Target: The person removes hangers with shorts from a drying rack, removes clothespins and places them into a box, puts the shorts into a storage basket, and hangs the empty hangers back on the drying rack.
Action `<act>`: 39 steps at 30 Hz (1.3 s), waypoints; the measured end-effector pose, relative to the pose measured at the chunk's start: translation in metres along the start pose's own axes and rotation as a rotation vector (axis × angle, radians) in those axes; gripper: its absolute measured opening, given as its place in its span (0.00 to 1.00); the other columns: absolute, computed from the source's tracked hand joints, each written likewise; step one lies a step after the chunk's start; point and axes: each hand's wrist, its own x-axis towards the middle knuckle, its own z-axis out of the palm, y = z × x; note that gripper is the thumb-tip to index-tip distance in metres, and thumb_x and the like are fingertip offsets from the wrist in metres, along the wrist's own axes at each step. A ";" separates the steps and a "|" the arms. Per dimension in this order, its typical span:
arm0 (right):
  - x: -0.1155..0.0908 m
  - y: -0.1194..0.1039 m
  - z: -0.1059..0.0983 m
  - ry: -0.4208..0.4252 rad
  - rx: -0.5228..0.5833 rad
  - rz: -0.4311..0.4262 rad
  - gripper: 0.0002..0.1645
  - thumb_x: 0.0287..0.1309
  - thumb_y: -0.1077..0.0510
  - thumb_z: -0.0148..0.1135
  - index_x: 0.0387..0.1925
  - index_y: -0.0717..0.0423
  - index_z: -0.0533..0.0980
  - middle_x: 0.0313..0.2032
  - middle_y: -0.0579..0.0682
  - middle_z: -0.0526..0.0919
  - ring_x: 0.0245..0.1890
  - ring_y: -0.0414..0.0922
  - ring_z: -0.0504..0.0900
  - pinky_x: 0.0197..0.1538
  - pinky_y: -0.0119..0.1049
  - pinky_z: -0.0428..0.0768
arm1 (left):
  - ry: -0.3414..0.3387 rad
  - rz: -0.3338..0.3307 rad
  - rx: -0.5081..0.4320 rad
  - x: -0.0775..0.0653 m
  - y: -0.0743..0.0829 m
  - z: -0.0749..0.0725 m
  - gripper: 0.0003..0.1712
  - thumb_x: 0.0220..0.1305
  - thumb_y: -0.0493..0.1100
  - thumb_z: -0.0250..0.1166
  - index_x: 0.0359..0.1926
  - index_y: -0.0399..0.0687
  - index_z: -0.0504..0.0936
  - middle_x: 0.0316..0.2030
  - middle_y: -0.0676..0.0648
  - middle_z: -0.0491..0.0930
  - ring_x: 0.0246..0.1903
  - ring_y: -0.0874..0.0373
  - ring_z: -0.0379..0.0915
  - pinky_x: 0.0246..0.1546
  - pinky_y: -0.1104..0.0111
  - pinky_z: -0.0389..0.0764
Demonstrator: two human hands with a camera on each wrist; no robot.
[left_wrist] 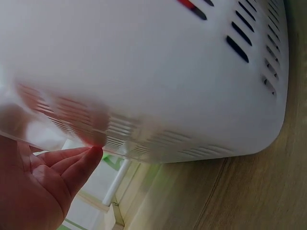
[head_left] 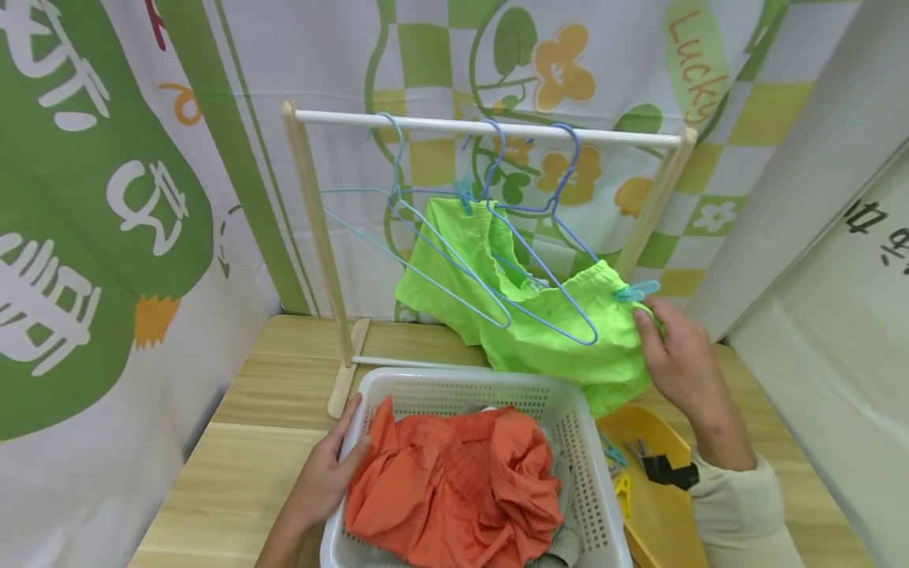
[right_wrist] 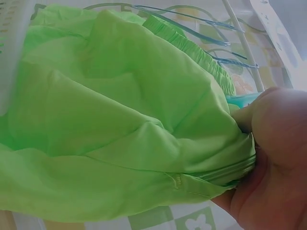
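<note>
Bright green shorts (head_left: 561, 331) with an elastic waistband hang from a blue hanger (head_left: 561, 209), clipped by a teal clothespin (head_left: 464, 195) on one side and another clothespin (head_left: 637, 291) on the other. My right hand (head_left: 682, 355) pinches the shorts' side edge just below the second clothespin; the right wrist view shows the fabric (right_wrist: 144, 124) bunched between thumb and fingers. With my left hand (head_left: 325, 480) I grip the left rim of a white laundry basket (head_left: 600, 473), fingers (left_wrist: 79, 167) along its outer wall. Orange shorts (head_left: 454, 481) lie inside it over grey cloth (head_left: 568, 536).
A wooden rack with a white rail (head_left: 341, 118) stands behind the basket. Two other hangers, one teal (head_left: 426, 276), hang left of the shorts' hanger. To the basket's right, a yellow tray (head_left: 656, 517) holds clothespins (head_left: 622, 494) and a black item (head_left: 667, 473).
</note>
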 end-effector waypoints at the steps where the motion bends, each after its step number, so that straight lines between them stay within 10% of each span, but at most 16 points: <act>1: 0.000 0.000 0.001 0.009 -0.004 -0.005 0.10 0.77 0.64 0.53 0.50 0.68 0.76 0.28 0.56 0.75 0.28 0.52 0.70 0.35 0.42 0.68 | 0.002 0.002 0.002 0.000 0.000 0.000 0.37 0.78 0.43 0.60 0.81 0.50 0.58 0.75 0.39 0.60 0.71 0.46 0.56 0.63 0.76 0.57; 12: -0.003 -0.004 0.002 0.151 -0.003 -0.028 0.12 0.76 0.66 0.53 0.50 0.73 0.77 0.36 0.65 0.83 0.30 0.55 0.76 0.37 0.41 0.69 | 0.007 0.022 0.004 0.000 -0.002 0.000 0.37 0.77 0.43 0.61 0.81 0.49 0.58 0.75 0.38 0.60 0.70 0.45 0.58 0.67 0.48 0.60; 29: -0.004 -0.005 -0.008 0.295 -0.041 0.032 0.12 0.75 0.65 0.56 0.48 0.75 0.78 0.41 0.70 0.83 0.38 0.64 0.81 0.42 0.42 0.71 | 0.020 0.011 0.016 0.003 -0.001 -0.001 0.37 0.77 0.44 0.62 0.80 0.50 0.59 0.74 0.39 0.62 0.70 0.46 0.59 0.67 0.58 0.60; 39: -0.013 0.002 -0.018 0.381 -0.067 -0.022 0.09 0.71 0.70 0.58 0.46 0.77 0.78 0.41 0.72 0.83 0.37 0.65 0.81 0.45 0.18 0.61 | 0.022 0.003 -0.009 0.002 -0.001 0.001 0.37 0.77 0.44 0.62 0.80 0.50 0.59 0.75 0.39 0.61 0.69 0.45 0.60 0.65 0.68 0.62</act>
